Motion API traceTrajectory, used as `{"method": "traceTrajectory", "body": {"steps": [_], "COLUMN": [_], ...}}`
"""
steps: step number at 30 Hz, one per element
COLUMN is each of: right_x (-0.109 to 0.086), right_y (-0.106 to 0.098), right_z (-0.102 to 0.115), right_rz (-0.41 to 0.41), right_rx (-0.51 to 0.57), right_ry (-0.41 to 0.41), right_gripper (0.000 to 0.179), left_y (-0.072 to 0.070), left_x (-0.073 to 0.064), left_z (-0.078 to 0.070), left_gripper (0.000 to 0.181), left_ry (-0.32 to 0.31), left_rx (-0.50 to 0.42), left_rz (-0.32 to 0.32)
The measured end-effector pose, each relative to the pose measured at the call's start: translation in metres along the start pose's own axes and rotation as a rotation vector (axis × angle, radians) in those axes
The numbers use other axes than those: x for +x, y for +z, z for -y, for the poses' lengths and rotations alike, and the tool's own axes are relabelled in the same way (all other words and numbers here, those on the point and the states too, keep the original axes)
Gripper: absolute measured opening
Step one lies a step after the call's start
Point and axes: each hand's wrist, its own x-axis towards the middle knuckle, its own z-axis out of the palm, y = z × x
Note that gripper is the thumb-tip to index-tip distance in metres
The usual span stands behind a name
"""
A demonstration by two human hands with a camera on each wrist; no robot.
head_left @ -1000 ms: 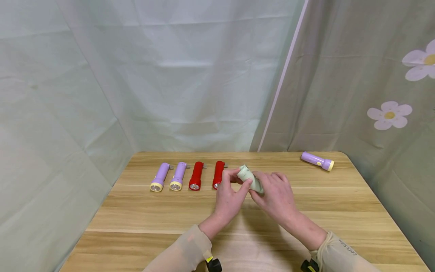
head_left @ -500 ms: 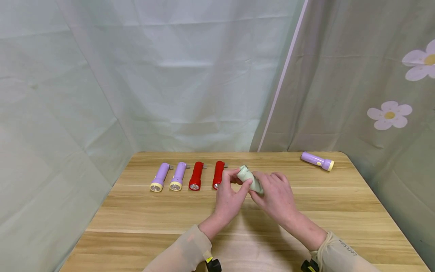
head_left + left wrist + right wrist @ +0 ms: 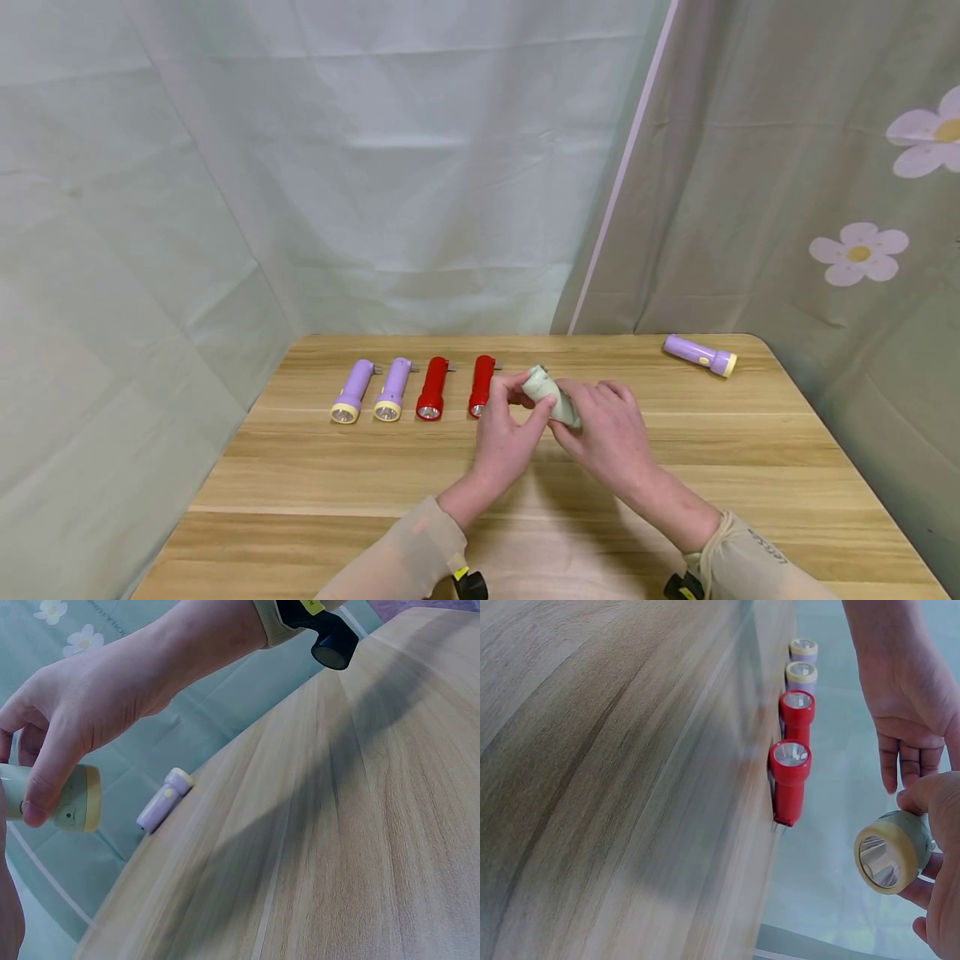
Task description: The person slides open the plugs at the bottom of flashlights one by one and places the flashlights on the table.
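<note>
A pale green flashlight (image 3: pixel 542 385) with a yellow head rim (image 3: pixel 909 847) is held above the table, tilted. My left hand (image 3: pixel 504 437) pinches its tail end between thumb and fingers. My right hand (image 3: pixel 611 429) grips it near the head; in the left wrist view that thumb lies across the flashlight body (image 3: pixel 69 802). The clear lens (image 3: pixel 880 862) shows in the right wrist view. Fingers hide much of the body. Nearest my left hand lies a red flashlight (image 3: pixel 482 383), partly covered by that hand in the head view.
Left of it on the wooden table (image 3: pixel 315 483) lie another red flashlight (image 3: pixel 433 388) and two purple ones (image 3: pixel 394 388), all with metal prongs sticking out at the tail. One more purple flashlight (image 3: pixel 699 356) lies at the back right. Curtains (image 3: pixel 450 208) stand behind the table.
</note>
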Motion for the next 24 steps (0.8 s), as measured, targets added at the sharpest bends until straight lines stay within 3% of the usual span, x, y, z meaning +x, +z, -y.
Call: {"method": "traceTrajectory", "body": {"steps": [24], "right_x": [-0.0015], "right_y": [0.0003], "right_z": [-0.0007], "right_rz": [-0.002], "right_rx": [-0.001], "right_ry": [-0.009], "right_gripper": [0.053], "left_y": [0.0004], "left_x": [-0.0005], "left_z": [0.0016], "left_gripper": [0.044], "left_ry": [0.012], "left_rx": [0.02], "left_rz": [0.001]}}
